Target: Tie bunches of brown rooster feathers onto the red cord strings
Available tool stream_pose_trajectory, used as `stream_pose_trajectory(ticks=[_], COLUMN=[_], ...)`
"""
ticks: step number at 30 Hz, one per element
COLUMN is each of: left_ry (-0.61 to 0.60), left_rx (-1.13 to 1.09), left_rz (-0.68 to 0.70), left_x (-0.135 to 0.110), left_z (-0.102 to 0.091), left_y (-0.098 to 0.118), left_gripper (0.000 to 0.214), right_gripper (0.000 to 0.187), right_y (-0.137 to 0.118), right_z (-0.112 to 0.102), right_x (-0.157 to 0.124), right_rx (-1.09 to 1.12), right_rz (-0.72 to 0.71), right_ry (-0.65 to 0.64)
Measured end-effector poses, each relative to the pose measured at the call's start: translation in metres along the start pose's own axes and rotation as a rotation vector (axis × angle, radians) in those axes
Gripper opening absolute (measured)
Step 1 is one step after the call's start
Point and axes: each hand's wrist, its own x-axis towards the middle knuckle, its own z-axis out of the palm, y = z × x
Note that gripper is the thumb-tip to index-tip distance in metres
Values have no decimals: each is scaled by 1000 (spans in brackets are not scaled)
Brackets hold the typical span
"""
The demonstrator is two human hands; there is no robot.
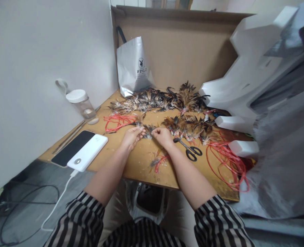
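Observation:
My left hand [133, 137] is pinched closed at the left end of a small bunch of dark feathers [148, 131] over the middle of the table. On the other side of that bunch, my right hand [163, 137] pinches its right edge with thumb and forefinger. The exact grip points are too small to see well. Just right of my right hand lies a row of brown feathers [193, 127]. Black-handled scissors [191, 151] rest beside my right wrist, blades toward it. Loose red strips [162, 162] with a grey feather lie between my forearms.
A long feather pile [152, 99] spans the table's back, before a silver bag [133, 65]. Red plastic strands [119, 121] lie left, and a tangle [229, 161] lies right. A bottle [82, 104], phone [73, 147] and cabled power bank [87, 154] stand left; white foam [226, 75] borders the right.

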Motion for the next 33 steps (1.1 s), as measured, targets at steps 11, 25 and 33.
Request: stream_pose_trajectory(ticks=[11, 25, 33], left_ry=[-12, -89, -117], left_rx=[-37, 15, -40], left_rz=[-22, -65, -53], left_x=[0, 3, 1], left_z=[-1, -5, -4], left_y=[0, -7, -3], left_gripper=[7, 11, 11], right_gripper=[14, 29, 25], right_y=[-8, -11, -18], right_z=[3, -10, -12], right_x=[0, 0, -3], right_rx=[-22, 884, 772], right_rz=[94, 373, 215], right_ry=[-32, -167, -12])
